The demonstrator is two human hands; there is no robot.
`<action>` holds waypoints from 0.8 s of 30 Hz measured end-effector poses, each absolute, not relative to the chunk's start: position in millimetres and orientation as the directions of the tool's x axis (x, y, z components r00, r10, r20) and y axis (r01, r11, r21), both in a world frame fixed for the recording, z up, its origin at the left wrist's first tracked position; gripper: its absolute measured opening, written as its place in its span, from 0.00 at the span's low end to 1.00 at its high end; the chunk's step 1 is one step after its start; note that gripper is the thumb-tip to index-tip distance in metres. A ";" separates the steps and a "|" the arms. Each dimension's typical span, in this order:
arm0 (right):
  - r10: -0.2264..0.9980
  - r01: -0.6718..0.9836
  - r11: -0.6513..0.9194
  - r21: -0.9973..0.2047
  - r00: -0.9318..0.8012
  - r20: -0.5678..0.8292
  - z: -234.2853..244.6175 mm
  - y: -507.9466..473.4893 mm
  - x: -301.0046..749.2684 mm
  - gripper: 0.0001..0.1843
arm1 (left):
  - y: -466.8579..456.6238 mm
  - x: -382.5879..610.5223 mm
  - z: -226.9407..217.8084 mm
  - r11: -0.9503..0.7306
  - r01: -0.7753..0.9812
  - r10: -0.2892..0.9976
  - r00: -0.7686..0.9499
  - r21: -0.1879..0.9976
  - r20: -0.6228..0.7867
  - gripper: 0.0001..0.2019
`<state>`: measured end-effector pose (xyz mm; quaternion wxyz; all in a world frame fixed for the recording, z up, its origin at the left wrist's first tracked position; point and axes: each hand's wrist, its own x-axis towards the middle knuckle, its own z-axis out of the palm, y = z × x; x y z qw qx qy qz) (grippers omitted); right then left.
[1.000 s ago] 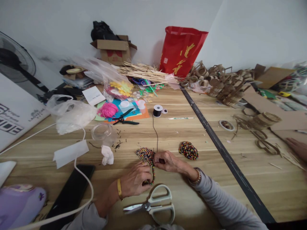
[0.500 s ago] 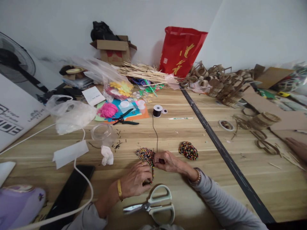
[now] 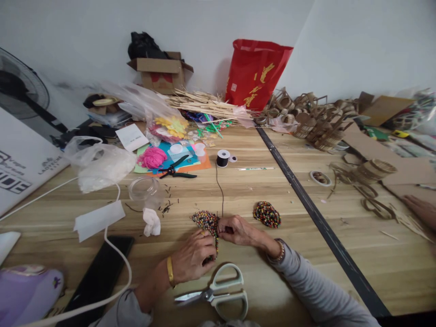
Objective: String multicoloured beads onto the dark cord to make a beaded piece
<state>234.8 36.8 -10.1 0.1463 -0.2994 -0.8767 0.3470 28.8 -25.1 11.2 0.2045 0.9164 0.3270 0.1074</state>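
Small multicoloured beads (image 3: 205, 219) lie in a loose pile on the wooden table, just beyond my hands. My left hand (image 3: 195, 255) is curled at the near side of the pile, with a strand of beads (image 3: 217, 245) running down beside its fingers. My right hand (image 3: 235, 230) pinches at the pile's right edge, where a dark cord (image 3: 222, 195) runs to its fingertips. That cord leads back to a black spool (image 3: 223, 158). Off to the right lies a coiled bunch of strung beads (image 3: 267, 214). White-handled scissors (image 3: 218, 293) rest in front of me.
Dark-handled pliers (image 3: 175, 169) lie by pink yarn (image 3: 152, 157). A clear round container (image 3: 145, 188) and crumpled tissue (image 3: 151, 222) are at the left, near a white cable (image 3: 126, 259). Woven baskets (image 3: 376, 171) stand right of a black strip (image 3: 306, 204); another person's hand (image 3: 420, 209) shows at the far right.
The view has shifted very slightly. Both hands stay at the bead pile with almost no movement, and the bead strand by my left fingers looks a little shorter.
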 end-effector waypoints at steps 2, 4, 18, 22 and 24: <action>0.627 0.423 0.581 -0.696 -0.778 0.050 -10.4 36.9 234.7 0.03 | -24.6 27.3 13.0 -0.701 0.560 0.644 0.763 0.441 0.055 0.03; 0.626 0.423 0.580 -0.696 -0.778 0.048 -9.3 36.9 234.5 0.03 | -24.1 26.0 14.1 -0.701 0.564 0.646 0.761 0.436 0.054 0.03; 0.624 0.413 0.571 -0.709 -0.780 0.048 -9.1 37.2 234.6 0.03 | -27.4 34.4 9.4 -0.629 0.662 0.739 0.672 0.408 0.047 0.11; 0.626 0.416 0.562 -0.715 -0.779 0.039 -8.8 37.0 234.7 0.03 | -28.6 36.7 6.9 -0.615 0.676 0.757 0.650 0.406 0.065 0.10; 0.631 0.423 0.555 -0.716 -0.775 0.032 -9.1 37.0 234.8 0.03 | -28.5 36.8 6.6 -0.614 0.679 0.760 0.647 0.404 0.067 0.08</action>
